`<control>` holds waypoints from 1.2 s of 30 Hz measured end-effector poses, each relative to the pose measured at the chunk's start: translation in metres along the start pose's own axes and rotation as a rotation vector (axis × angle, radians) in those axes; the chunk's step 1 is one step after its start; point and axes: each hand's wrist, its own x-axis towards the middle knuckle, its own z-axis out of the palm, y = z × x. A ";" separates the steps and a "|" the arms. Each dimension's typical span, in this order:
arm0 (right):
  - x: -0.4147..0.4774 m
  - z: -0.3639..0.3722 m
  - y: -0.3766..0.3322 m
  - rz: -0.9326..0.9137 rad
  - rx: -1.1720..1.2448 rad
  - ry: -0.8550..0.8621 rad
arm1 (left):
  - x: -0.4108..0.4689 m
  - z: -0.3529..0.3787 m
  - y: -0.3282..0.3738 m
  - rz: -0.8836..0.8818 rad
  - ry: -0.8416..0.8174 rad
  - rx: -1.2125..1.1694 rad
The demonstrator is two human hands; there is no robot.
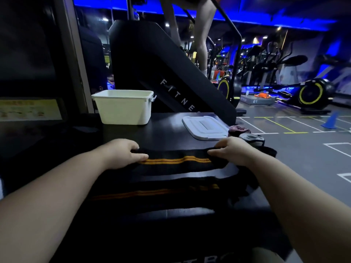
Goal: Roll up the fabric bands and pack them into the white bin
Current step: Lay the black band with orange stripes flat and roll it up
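Blue-lit gym machines stand behind our black worktop. At its far left sits the white bin, open at the top; we cannot see inside it. Our left hand grips the black fabric band with the twin orange stripes, fingers curled over its far edge and thumb on top. The band lies stretched across the worktop between both hands, with more of its length in loose runs nearer to us. Our right hand pinches the band's other side, fingers closed on the cloth. Just beyond that hand lie the white lid and, at the worktop's right edge, a maroon roll just beside a grey roll.

We judge that we are squaring this stretch up for rolling. To do it well, we keep the pull even between both hands and use the stripes to hold the edges in line. We make the first turn tight and feed the slack in flat, so the roll fits the bin.
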 end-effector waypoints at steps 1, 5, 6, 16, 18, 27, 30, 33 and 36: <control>-0.005 -0.003 -0.001 -0.006 0.000 -0.042 | -0.005 0.000 0.001 -0.007 -0.027 0.024; -0.020 -0.007 0.001 -0.021 -0.104 -0.122 | -0.022 0.012 0.002 -0.007 -0.089 0.120; -0.024 -0.007 0.001 -0.019 -0.116 -0.133 | -0.025 0.016 0.003 -0.011 -0.099 0.133; -0.040 0.018 0.007 0.002 -0.392 -0.200 | -0.040 0.046 -0.007 -0.077 -0.068 0.263; -0.040 0.024 0.012 -0.006 -0.366 -0.227 | -0.040 0.050 -0.009 -0.079 -0.060 0.264; -0.042 0.024 0.022 0.006 -0.244 -0.255 | -0.037 0.046 0.000 -0.071 -0.047 0.312; -0.041 0.032 0.029 -0.032 -0.260 -0.163 | -0.034 0.049 0.025 0.096 0.067 0.275; -0.045 0.034 0.032 -0.028 -0.272 -0.099 | -0.033 0.064 0.064 0.236 0.066 0.064; -0.049 0.036 0.030 -0.012 -0.307 -0.069 | -0.030 0.084 0.097 0.283 0.009 0.012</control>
